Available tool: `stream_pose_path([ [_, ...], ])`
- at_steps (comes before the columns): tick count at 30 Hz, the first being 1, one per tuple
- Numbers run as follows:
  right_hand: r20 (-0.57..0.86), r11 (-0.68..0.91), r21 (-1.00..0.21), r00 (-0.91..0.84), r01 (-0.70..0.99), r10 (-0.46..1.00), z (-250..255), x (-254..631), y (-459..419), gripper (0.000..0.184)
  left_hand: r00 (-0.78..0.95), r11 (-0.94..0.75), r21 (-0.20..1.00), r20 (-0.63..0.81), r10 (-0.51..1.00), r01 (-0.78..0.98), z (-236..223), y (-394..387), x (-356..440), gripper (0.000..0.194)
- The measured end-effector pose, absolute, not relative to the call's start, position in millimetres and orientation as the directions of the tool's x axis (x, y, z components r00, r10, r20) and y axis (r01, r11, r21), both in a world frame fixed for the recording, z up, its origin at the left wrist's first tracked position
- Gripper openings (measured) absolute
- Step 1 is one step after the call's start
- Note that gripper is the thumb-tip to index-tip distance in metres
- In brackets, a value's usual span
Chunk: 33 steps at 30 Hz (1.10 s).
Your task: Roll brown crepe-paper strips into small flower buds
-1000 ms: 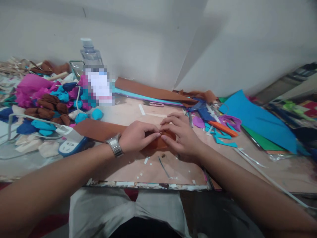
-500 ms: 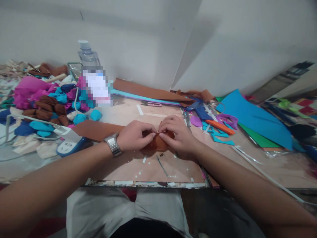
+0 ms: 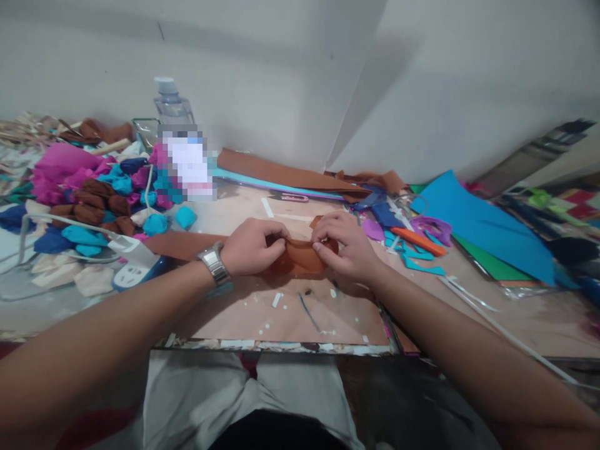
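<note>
Between my hands is a brown sheet (image 3: 302, 257), thin like felt or paper, with its upper edge folded over. My left hand (image 3: 254, 248), with a metal watch on the wrist, pinches that edge at its left part. My right hand (image 3: 345, 249) grips the same edge further right, thumb on the near side and fingers behind. A brown strip (image 3: 185, 245) lies on the table, running under my left wrist. The fingertips partly hide the fold.
Crumpled pink, brown and blue bundles (image 3: 89, 206) pile up at the left beside a power strip (image 3: 135, 273). A bottle (image 3: 173, 103) stands behind a blurred phone (image 3: 190, 164). Folded brown sheets (image 3: 281, 172) lie along the wall. Right: an orange cutter (image 3: 419, 242) and a blue sheet (image 3: 487, 225).
My hands have drawn apart along the brown sheet's edge, from fingertips nearly touching to a gap between them. More of the folded edge shows. The view has shifted slightly.
</note>
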State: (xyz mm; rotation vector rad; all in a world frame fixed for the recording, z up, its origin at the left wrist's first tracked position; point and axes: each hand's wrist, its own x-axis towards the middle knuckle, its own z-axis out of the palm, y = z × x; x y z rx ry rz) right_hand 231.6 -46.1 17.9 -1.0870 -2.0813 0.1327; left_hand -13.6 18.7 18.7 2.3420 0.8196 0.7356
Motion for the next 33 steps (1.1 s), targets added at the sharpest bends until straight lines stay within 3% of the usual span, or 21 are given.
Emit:
stream_pose_path([
  [9,0.617,0.637,-0.392,-0.324,0.664,0.717,18,233,-44,0.007,0.596,-0.622,0.642,0.303,0.743,0.449,18,31,-17,0.024],
  [17,0.542,0.658,-0.357,-0.427,0.663,0.724,16,222,-52,0.007,0.85,-0.641,0.745,0.208,0.484,0.183,27,16,-15,0.023],
  [33,0.531,0.668,-0.332,-0.454,0.666,0.716,14,217,-56,0.002,0.849,-0.663,0.705,0.169,0.501,0.251,26,9,-11,0.028],
])
